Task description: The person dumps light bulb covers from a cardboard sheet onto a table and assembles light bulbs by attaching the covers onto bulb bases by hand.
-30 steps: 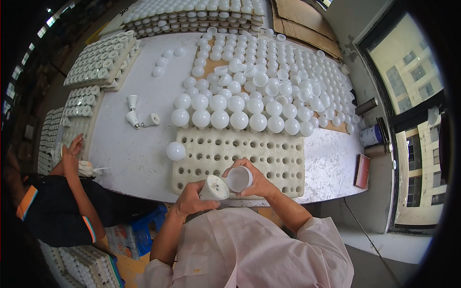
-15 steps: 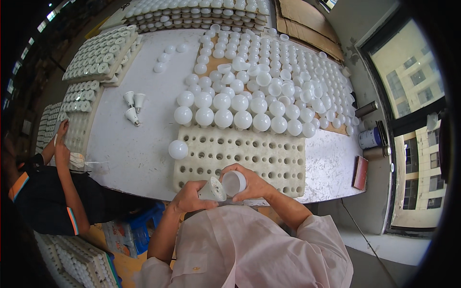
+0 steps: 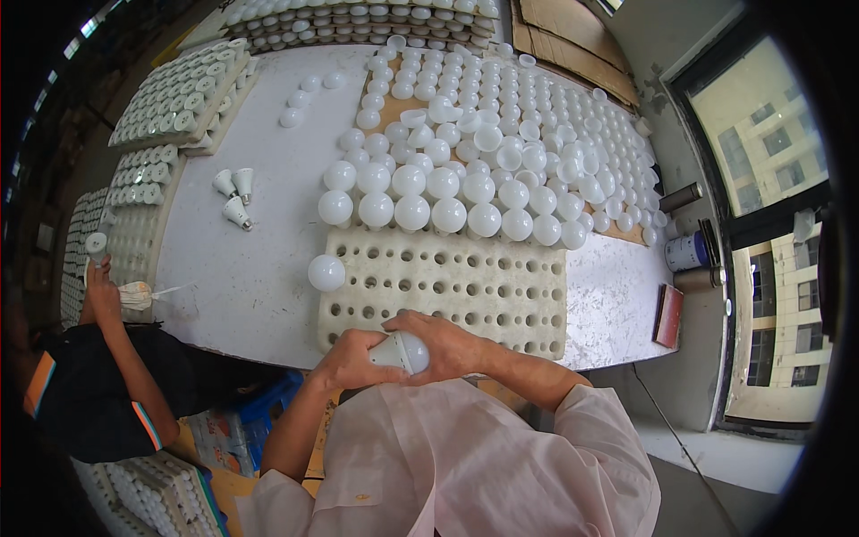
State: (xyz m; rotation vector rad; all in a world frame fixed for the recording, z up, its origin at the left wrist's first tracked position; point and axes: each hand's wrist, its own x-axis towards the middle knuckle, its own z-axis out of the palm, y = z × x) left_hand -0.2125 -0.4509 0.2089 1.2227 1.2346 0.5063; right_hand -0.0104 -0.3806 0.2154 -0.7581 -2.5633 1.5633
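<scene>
In front of my chest, at the near edge of a foam tray (image 3: 528, 336), a white LED bulb (image 3: 400, 353) lies sideways between my hands. My left hand (image 3: 352, 360) is wrapped round the bulb's base. Closed over the other end, my right hand (image 3: 440, 345) grips the domed cover, which now sits against the base. The tray has rows of round holes. Finished-looking round bulbs (image 3: 376, 210) stand in its far rows, and a single bulb (image 3: 327, 273) sits at its left corner.
Many loose white covers (image 3: 488, 137) crowd the table behind the tray. Three bulb bases (image 3: 237, 212) lie left. A co-worker's hand (image 3: 104, 291) holds a bulb base beside stacked trays (image 3: 179, 89). A dark red box (image 3: 668, 316) and a tin (image 3: 687, 252) stand right, near the window.
My right hand has brought the cover leftward onto the bulb base; they were apart before. The co-worker's hand has raised a bulb base from the tray.
</scene>
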